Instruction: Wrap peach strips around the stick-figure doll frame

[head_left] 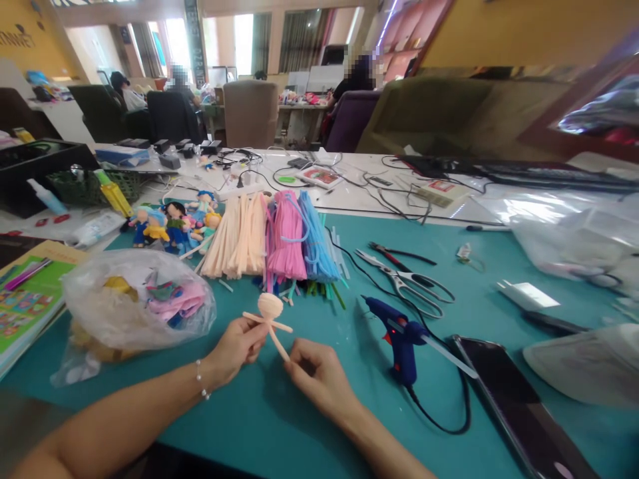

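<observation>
A small peach pipe-cleaner doll figure with a round wound head and thin stick limbs is held above the green mat. My left hand pinches it just below the head, at the arms. Its long leg slants down to my right hand, whose thumb and fingers are closed on the leg's end. Beyond the hands lie bundles of peach pipe cleaners, pink pipe cleaners and blue pipe cleaners. A blue glue gun with a glue stick in its back rests right of my right hand.
Scissors and red-handled pliers lie behind the glue gun. A phone is at the right. On the left are a plastic bag with scraps and several finished dolls. Cables cross the white table; people sit farther back.
</observation>
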A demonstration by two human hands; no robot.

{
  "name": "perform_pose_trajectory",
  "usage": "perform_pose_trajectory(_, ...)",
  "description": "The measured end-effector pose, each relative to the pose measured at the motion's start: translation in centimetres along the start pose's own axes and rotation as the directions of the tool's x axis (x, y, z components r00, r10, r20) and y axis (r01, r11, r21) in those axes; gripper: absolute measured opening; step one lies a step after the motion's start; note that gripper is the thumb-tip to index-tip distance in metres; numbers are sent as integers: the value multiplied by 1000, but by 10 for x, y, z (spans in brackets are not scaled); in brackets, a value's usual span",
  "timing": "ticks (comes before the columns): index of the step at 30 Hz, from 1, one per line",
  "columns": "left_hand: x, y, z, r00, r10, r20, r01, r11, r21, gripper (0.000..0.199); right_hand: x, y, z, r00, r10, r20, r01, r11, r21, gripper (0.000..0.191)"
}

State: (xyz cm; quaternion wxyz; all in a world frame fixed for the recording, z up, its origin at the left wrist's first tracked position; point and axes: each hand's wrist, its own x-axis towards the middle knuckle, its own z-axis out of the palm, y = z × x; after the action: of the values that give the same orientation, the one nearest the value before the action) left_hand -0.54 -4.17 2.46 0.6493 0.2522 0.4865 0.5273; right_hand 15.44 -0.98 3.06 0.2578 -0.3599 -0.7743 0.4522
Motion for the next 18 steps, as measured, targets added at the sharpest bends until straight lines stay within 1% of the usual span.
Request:
perform_pose_trajectory(4, 2, 1, 1, 998, 32, -55, -33, 999, -20, 48, 2, 0, -3, 1000, 17, 22, -18, 999, 27, 24)
perform_pose_trajectory(6, 2, 1, 2, 997, 39, -69, -42, 998, -36, 48, 3, 2, -4, 998, 38, 42, -41, 996, 81, 27)
perform_pose_trajectory(9, 2, 0, 2, 997, 44, -68, -46, 998, -35, 48, 5, 6, -3, 993, 102, 53, -109, 980, 165, 35)
perform_pose_trajectory(11, 2, -2, 2, 997, 50, -58, -52, 998, -25, 48, 6, 8, -2, 992, 117, 52, -125, 977, 173, 39)
perform_pose_trajectory(14, 1, -3, 2, 996, 65, -53, -66, 998, -21, 48, 6, 8, 0, 994, 105, 29, -108, 981, 159, 44)
perform_pose_trajectory(18, 2, -4, 3, 996, 69, -57, -71, 997, -34, 46, 4, 9, 0, 992, 124, -39, -115, 977, 178, 50)
